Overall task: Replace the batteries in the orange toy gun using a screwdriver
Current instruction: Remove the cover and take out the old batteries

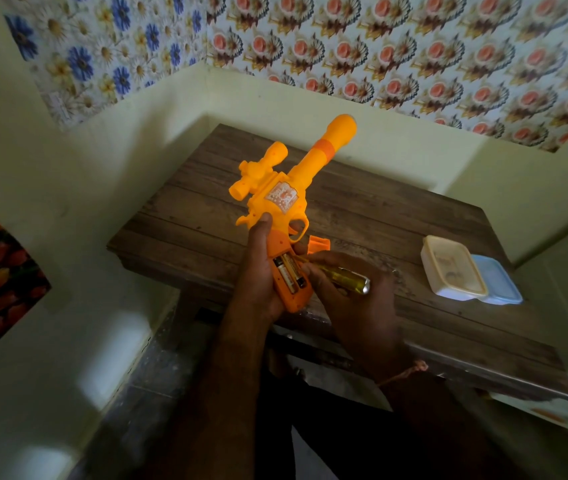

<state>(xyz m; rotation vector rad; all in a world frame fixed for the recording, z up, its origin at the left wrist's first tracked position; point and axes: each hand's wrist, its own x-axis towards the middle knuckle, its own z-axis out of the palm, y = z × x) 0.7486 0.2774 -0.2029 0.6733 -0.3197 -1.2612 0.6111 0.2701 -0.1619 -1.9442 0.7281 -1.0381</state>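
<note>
My left hand (258,271) grips the handle of the orange toy gun (286,188), which is held above the wooden table with its barrel pointing up and away. The handle's battery compartment is uncovered, and two batteries (289,273) lie side by side in it. My right hand (348,292) holds a screwdriver with a clear yellow handle (344,278), its tip at the top end of the batteries. A small orange cover piece (318,244) lies on the table just behind the handle.
The wooden table (362,209) stands in a corner against pale walls with flowered wallpaper. A cream plastic box (452,268) lies on a pale blue box (498,282) at the table's right. The floor drops away on the left.
</note>
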